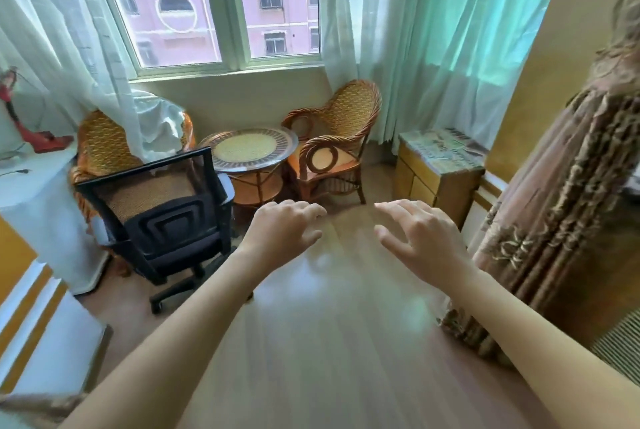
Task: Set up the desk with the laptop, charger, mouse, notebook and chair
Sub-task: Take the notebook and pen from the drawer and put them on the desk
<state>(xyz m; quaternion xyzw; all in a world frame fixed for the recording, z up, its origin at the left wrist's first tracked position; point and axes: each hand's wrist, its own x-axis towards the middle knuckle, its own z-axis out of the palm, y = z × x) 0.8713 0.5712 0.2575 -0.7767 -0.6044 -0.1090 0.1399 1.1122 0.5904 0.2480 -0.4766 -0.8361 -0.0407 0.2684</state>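
Observation:
A black office chair (166, 220) with a mesh back stands on its wheeled base at the left, its back turned toward me. Just left of it is the white-covered desk (31, 193), on which I see only a red desk lamp (31, 130) and a thin cable. Both my arms reach forward over the wooden floor. My left hand (280, 231) hangs to the right of the chair, fingers loosely curled, holding nothing. My right hand (419, 238) is spread with fingers apart, also empty. No laptop, charger, mouse or notebook is in view.
Two wicker armchairs (336, 141) flank a round glass-topped wicker table (252, 148) under the window. A low wooden cabinet (436, 168) stands at the right wall, a heavy patterned curtain (561, 220) hangs nearer on the right. Sheer curtains drape the window.

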